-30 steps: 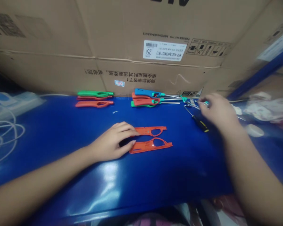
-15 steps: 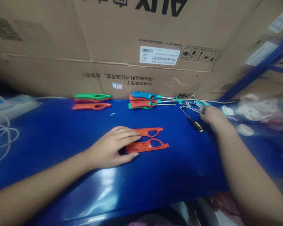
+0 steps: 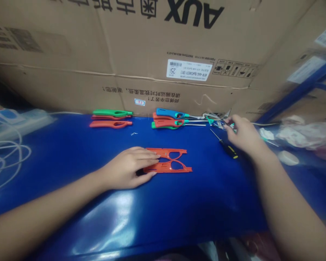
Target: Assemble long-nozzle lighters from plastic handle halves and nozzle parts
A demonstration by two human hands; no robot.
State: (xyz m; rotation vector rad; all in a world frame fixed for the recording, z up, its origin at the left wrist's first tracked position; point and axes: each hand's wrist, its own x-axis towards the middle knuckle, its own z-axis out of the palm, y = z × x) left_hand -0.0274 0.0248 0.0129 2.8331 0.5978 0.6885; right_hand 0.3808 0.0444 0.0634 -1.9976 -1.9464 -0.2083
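Observation:
My left hand point(image 3: 129, 168) lies on the left ends of two orange plastic lighter-handle halves point(image 3: 167, 160), fingers on the upper half and thumb on the lower. The halves lie flat on the blue bench point(image 3: 201, 203), side by side and touching along their long edges. My right hand point(image 3: 243, 136) is at the far right, its fingertips among a small heap of metal and teal parts point(image 3: 220, 124). Whether those fingertips hold a part I cannot tell. A yellow-and-black screwdriver point(image 3: 229, 149) lies just below that hand, not touching it.
Assembled lighters point(image 3: 168, 121) lie at the back middle, with green and orange handles point(image 3: 111, 117) to their left. Large cardboard cartons point(image 3: 152, 47) stand behind the bench. A white coiled cable point(image 3: 5, 156) lies at the left, crumpled plastic point(image 3: 301, 134) at the right.
The two orange halves have slid together under my left hand and now touch. My right hand has shifted left toward the small parts. The view has tilted slightly upward.

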